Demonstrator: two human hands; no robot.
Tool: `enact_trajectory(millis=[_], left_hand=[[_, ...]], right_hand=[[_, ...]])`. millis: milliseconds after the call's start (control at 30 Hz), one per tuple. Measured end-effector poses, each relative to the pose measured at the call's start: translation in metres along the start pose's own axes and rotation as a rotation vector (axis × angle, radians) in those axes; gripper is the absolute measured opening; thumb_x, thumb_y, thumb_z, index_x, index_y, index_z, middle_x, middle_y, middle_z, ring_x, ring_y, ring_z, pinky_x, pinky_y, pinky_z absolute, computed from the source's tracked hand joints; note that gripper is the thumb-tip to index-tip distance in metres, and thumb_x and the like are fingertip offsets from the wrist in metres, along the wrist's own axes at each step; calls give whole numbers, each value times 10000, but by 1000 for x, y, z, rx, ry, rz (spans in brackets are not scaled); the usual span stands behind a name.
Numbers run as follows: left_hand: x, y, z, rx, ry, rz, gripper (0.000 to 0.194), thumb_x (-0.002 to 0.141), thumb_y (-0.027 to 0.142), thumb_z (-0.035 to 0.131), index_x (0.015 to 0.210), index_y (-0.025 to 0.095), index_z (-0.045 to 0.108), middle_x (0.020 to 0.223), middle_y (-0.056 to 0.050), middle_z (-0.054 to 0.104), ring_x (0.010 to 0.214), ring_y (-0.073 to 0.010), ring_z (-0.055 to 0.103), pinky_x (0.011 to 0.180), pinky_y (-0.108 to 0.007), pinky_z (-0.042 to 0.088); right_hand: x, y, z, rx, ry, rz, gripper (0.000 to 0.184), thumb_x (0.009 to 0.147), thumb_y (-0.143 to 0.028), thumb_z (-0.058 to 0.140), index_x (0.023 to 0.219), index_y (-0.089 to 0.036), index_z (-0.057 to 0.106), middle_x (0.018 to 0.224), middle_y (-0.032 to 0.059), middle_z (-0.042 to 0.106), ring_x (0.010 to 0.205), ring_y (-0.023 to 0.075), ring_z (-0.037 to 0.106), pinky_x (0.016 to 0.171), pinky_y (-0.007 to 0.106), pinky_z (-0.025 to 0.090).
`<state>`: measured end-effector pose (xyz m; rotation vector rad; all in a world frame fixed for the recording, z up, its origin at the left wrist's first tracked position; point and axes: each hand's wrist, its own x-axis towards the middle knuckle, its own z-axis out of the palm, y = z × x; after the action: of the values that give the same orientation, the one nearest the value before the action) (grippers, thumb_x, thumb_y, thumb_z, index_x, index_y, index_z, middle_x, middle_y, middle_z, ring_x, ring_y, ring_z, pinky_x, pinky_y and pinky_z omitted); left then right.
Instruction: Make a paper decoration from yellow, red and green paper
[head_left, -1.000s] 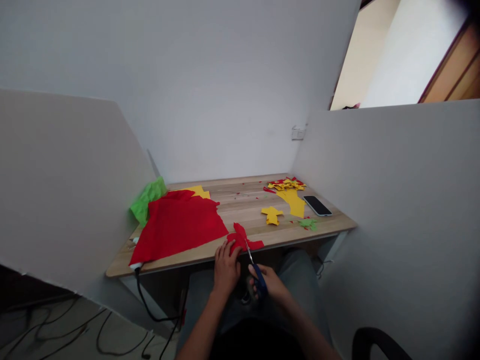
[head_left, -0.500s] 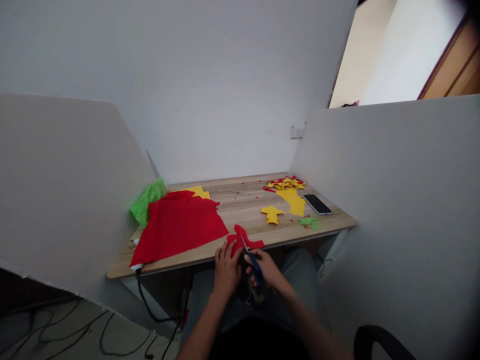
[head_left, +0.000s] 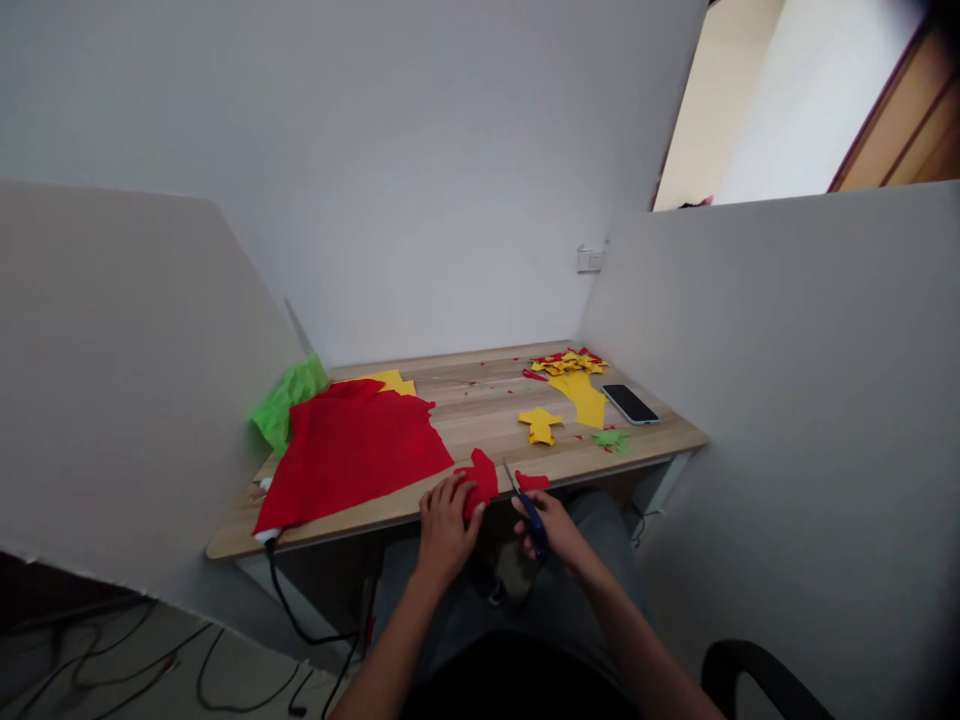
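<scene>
My left hand [head_left: 444,530] is closed on a small red cut piece [head_left: 484,474] at the front edge of the table; whether it is paper or cloth I cannot tell. In my right hand [head_left: 561,528] is a pair of scissors [head_left: 531,520] with dark blue handles, its blades pointing up and away. A separate red scrap [head_left: 534,482] lies just beyond my right fingers, apart from the held piece. Farther back on the table rests a yellow cut-out [head_left: 540,425] shaped like a shirt.
A large red sheet [head_left: 367,445] covers the table's left, beside crumpled green material [head_left: 291,400]. Toward the right are a phone [head_left: 630,404], a yellow sheet [head_left: 583,396], a green scrap [head_left: 612,440] and a pile of cut pieces [head_left: 568,364]. Partitions [head_left: 787,400] flank the table.
The scissors and my right hand have moved right, away from the red piece. A red scrap now lies separated from it. My left hand has shifted slightly left with the piece.
</scene>
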<state>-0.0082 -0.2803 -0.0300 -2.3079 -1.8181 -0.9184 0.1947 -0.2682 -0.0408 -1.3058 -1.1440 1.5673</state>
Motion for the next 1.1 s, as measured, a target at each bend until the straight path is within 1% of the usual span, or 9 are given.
enact_trajectory(millis=[100,200,400,533,667,800,933,1033,1100], left_hand=[[21,-4,-7,-1,-46,-45,310,989,295,368,1113,220,642,1227,-95,644,1151,-249,549,979,-418,387],[40,-8,-6,6,-153,-61,296,955,257,407,1137,211,636,1147,-88,667,1073,-242,568,927,-385,403],[60,-8,0,1,-204,-134,567,821,275,539,1376,159,515,1317,-171,547,1201,-327,492,1004,-458,370],[84,-15,8,-73,-267,-143,569,822,249,500,1389,201,519,1385,-157,503,1274,-318,445,1061,-472,323],[112,-26,19,-205,-372,-136,330,730,313,646,1039,221,713,1192,-114,620,1175,-324,519,1010,-458,371],[124,-35,24,-373,-423,-164,148,648,244,694,773,172,658,871,-65,652,921,-248,599,844,-366,458],[123,-41,24,-593,-475,-202,187,744,318,623,836,158,592,676,13,571,613,-127,546,626,-259,457],[123,-45,20,-704,-520,-212,321,734,370,643,956,142,598,653,32,557,550,-101,509,560,-227,421],[126,-48,17,-737,-569,-203,421,661,377,714,990,129,626,641,34,568,555,-106,512,555,-228,406]], right_hand=[[-2,-11,5,8,-18,-33,583,645,-655,697,958,-207,497,581,-46,631,390,106,528,371,214,404],[-2,-19,15,2,-65,-25,585,641,-653,702,954,-200,504,585,-39,638,393,107,536,377,217,419],[-3,-9,25,-38,-95,40,583,651,-657,702,961,-201,512,566,-42,627,376,104,530,374,209,406],[-6,0,21,-25,-94,45,570,661,-646,703,961,-198,519,582,-36,635,385,103,530,375,210,406],[-7,4,18,-16,-98,45,603,639,-676,706,953,-197,516,576,-38,627,395,106,532,387,219,417],[-5,7,18,-11,-105,47,615,637,-692,695,944,-193,511,573,-34,625,400,107,535,392,224,422],[-6,5,20,-8,-95,51,602,631,-685,705,926,-195,515,567,-35,621,398,108,533,389,223,416],[-8,3,21,-9,-84,50,604,625,-685,705,926,-196,517,559,-38,616,399,108,533,387,222,419],[-8,2,22,-15,-86,55,609,619,-690,701,923,-197,512,549,-40,611,396,109,530,381,223,421]])
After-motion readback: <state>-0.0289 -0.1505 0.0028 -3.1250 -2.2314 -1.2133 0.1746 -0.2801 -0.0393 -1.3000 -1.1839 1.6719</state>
